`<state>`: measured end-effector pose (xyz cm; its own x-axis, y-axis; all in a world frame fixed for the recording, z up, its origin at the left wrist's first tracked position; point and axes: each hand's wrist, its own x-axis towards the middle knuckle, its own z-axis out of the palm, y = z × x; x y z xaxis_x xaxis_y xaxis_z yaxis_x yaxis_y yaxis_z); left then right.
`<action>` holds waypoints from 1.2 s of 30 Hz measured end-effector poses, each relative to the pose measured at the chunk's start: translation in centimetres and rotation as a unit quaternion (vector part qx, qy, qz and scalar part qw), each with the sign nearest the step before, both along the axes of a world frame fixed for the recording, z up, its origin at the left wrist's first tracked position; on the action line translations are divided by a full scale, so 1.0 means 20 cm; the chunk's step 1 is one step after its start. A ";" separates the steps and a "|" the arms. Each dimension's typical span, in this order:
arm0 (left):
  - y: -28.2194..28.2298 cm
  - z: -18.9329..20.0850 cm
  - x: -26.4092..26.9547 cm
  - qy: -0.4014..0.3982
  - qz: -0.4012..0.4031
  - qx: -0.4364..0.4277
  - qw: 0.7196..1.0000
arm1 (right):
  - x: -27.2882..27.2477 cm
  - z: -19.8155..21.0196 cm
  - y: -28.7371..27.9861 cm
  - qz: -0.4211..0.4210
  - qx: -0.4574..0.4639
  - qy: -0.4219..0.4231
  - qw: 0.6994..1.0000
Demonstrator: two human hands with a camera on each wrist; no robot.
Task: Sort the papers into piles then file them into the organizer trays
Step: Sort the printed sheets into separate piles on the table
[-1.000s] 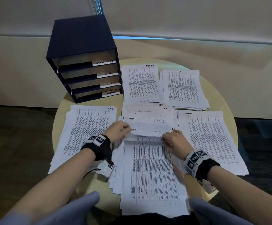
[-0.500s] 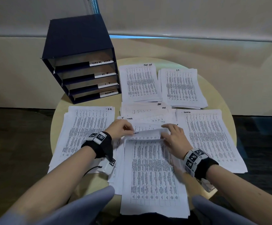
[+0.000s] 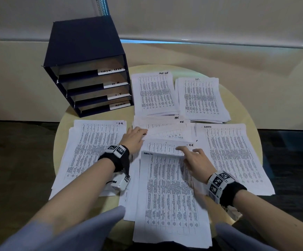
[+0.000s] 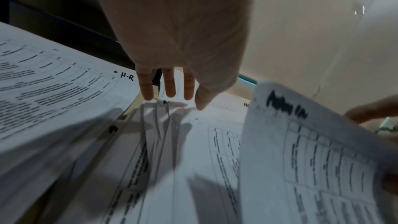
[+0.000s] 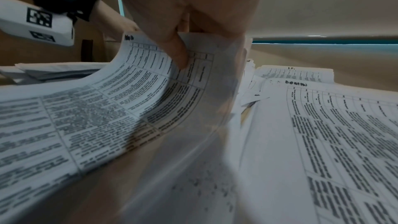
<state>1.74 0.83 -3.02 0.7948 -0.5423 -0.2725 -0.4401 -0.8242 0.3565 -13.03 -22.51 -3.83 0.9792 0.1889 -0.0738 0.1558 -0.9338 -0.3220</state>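
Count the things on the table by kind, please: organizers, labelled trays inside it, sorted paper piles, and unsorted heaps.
Organizer: 1
Labelled trays: 4
Sorted paper piles: 4
Unsorted heap: 1
Total: 10

Round pale table (image 3: 241, 98), beige wall (image 3: 237, 20), seemingly dark floor (image 3: 16, 160).

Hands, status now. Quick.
Left hand: open, fingers flat on the unsorted papers.
Right hand: pinching the top sheet, lifting its far edge.

Black wristbands (image 3: 118, 161) behind the fingers carry white blocks (image 3: 219, 181) printed with black square codes, grey sleeves (image 3: 85, 230) further back.
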 end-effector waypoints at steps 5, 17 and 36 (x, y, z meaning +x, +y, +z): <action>-0.03 -0.03 0.01 -0.021 -0.028 0.044 0.998 | 0.05 0.03 -0.01 0.000 0.001 -0.029 1.000; 0.03 -0.02 -0.01 0.043 0.089 -0.133 0.986 | 0.27 0.01 0.08 -0.032 -0.023 0.136 0.990; 0.01 0.28 0.07 -0.143 0.072 -0.180 0.970 | 0.15 0.04 0.07 0.011 0.021 0.031 0.999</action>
